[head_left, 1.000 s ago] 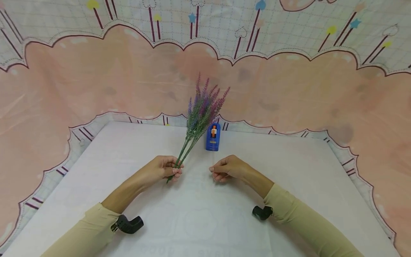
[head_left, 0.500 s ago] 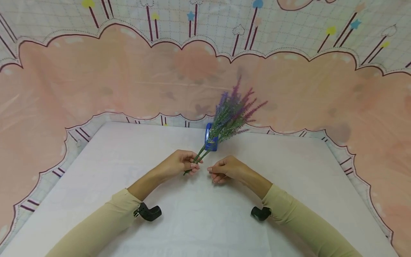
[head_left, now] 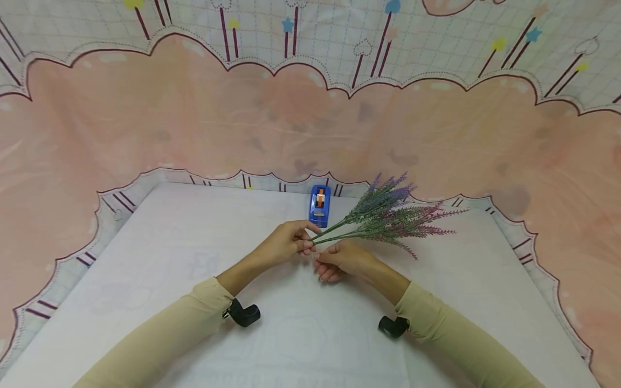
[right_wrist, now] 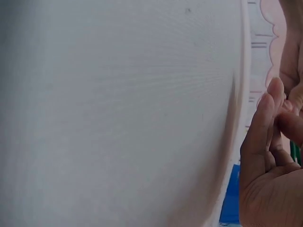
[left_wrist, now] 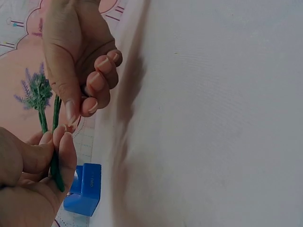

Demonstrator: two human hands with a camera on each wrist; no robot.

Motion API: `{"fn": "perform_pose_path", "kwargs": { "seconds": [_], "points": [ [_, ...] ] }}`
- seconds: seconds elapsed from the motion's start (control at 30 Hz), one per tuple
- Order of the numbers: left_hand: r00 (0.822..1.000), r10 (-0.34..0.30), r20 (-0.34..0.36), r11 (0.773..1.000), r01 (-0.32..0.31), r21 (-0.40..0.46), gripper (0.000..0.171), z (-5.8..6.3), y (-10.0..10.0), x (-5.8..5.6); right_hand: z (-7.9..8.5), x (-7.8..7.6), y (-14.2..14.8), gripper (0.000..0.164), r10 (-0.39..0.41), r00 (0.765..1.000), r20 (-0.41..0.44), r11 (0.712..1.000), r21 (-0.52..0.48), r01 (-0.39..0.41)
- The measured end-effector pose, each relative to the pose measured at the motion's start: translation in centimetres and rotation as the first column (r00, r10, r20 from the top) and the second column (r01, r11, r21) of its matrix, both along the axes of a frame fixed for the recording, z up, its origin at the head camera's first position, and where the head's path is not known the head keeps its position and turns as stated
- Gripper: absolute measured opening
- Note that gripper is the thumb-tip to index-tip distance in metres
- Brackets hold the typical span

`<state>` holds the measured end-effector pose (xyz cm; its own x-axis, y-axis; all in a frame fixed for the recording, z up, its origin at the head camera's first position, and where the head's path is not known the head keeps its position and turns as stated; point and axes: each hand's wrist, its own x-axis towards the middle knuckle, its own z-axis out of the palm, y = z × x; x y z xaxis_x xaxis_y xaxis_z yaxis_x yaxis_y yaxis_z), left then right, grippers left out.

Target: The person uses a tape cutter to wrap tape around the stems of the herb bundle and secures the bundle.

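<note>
Two lavender stems (head_left: 375,218), one with bluish-purple spikes and one with pinkish ones, lean to the right in the head view. My left hand (head_left: 291,240) pinches their green lower ends between thumb and fingers. Close beside it, my right hand (head_left: 346,261) holds its thumb against the index fingertip, under the stems. Whether anything thin lies in that pinch is too small to tell. In the left wrist view the fingertips of both hands nearly meet beside a stem end (left_wrist: 57,175). A blue tape dispenser (head_left: 319,207) stands just behind the hands.
A white table (head_left: 204,334) spreads under both arms, its far edge behind the dispenser. Beyond it hangs a peach and white patterned cloth (head_left: 218,124). A black wrist camera (head_left: 242,313) sticks out from the left sleeve, another (head_left: 393,327) from the right.
My left hand has moved right, up to the right hand, and the lavender has swung from upright to leaning far right over it. The right hand has hardly moved; the tape dispenser stays put.
</note>
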<state>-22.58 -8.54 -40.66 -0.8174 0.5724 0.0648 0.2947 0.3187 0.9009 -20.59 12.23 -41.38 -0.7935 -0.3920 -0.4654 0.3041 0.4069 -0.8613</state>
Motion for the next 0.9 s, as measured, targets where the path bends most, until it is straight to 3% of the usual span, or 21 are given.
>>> {"fn": "perform_pose_path", "kwargs": {
  "seconds": [0.27, 0.6, 0.73, 0.9],
  "points": [
    [0.999, -0.042, -0.004, 0.997, 0.042, -0.062, 0.025, -0.5, 0.2, -0.1, 0.3, 0.1, 0.1, 0.033, -0.008, 0.999, -0.048, 1.000, -0.016, 0.007],
    [0.994, -0.051, 0.098, 0.998, 0.053, -0.021, 0.028, -0.8, -0.1, -0.5, 0.9, 0.1, -0.2, 0.032, -0.011, 0.997, -0.079, 1.000, -0.007, 0.011],
    [0.989, -0.051, 0.139, 0.999, 0.051, 0.000, 0.027, -0.8, -0.1, -0.6, 1.3, 0.2, -0.2, 0.030, -0.032, 0.985, -0.170, 0.999, 0.015, 0.035],
    [0.982, -0.040, 0.184, 0.999, 0.038, 0.020, 0.024, -0.8, 0.0, -0.8, 2.1, 0.1, 0.0, 0.016, -0.051, 0.940, -0.337, 0.997, 0.045, 0.070]
  ]
}}
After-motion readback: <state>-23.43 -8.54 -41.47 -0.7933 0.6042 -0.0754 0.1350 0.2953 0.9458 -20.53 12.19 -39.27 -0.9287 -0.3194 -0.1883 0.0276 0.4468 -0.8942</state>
